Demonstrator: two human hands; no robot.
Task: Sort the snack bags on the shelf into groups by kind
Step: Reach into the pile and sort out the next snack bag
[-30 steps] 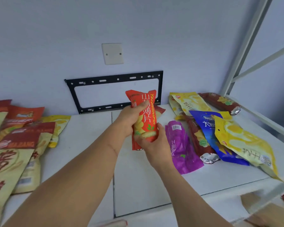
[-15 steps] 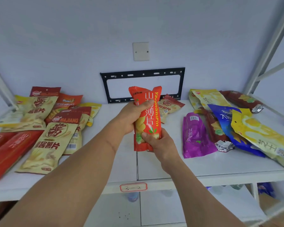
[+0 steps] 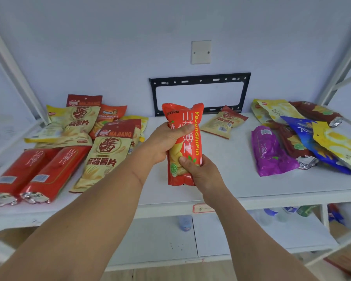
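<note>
Both hands hold one orange-red snack bag (image 3: 183, 145) upright in the air, above the middle of the shelf (image 3: 221, 185). The left hand (image 3: 162, 144) has its grip closed around the upper half of the bag, thumb across the front. The right hand (image 3: 199, 171) has its grip closed on the lower half, thumb pressed on the print.

I take the two red bags (image 3: 34, 175) as the landmark; they lie side by side, far to the left of the held bag. They seem to carry the same white characters, so in my judgement the held bag belongs with them.

To do this step well, I would carry the bag to the left with one hand only, low over the shelf, and lay it flat just to the right of the two red bags, parallel to them and with the print up. The beige chip bag (image 3: 101, 157) touches the right side of the red pair, so it may need a small push to the right first; otherwise the new bag will lie on top of another kind.

The grip should be gentle, because the chips inside break easily. The mixed bags (image 3: 304, 142) far to the right of the red pair are not yet sorted.
</note>
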